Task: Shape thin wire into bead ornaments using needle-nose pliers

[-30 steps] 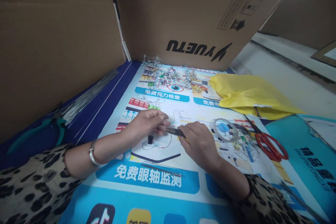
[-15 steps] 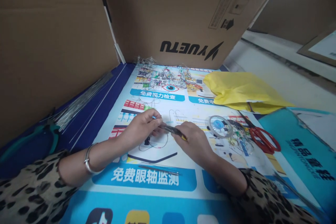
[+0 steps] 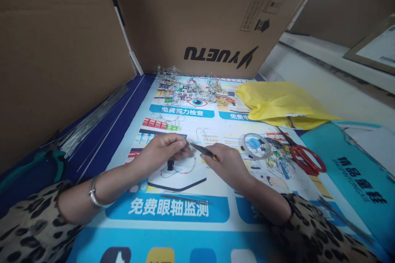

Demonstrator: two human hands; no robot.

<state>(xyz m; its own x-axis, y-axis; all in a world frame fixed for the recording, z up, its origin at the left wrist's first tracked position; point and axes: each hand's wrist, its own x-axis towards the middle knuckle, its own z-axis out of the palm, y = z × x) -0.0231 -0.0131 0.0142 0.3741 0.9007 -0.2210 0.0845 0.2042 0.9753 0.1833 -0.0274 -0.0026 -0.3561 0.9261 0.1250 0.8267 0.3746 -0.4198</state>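
My right hand [image 3: 226, 162] is closed round a pair of pliers [image 3: 202, 150] with dark, narrow jaws and a bit of yellow at the handle. The jaws point left, their tip just short of my left fingertips. With thumb and forefinger together, my left hand [image 3: 171, 146] pinches a thin wire [image 3: 194, 160]. This wire curves down below the hands in a loop, with small reddish bits on its lower part. The end inside my left fingers is hidden. Two short bent wires [image 3: 202, 132] lie just beyond the pliers.
Red-handled scissors [image 3: 305, 160], a clear spool [image 3: 255, 146] and tangled wires [image 3: 279, 160] lie at right, near a yellow bag [image 3: 284, 102]. Straight wires [image 3: 95, 121] and teal-handled pliers [image 3: 46, 164] lie at left. Cardboard walls [image 3: 197, 16] stand behind.
The pliers' jaws have drawn slightly back from my left fingertips, so a small gap shows between them. My left hand has shifted a little left. The whole view has moved slightly.
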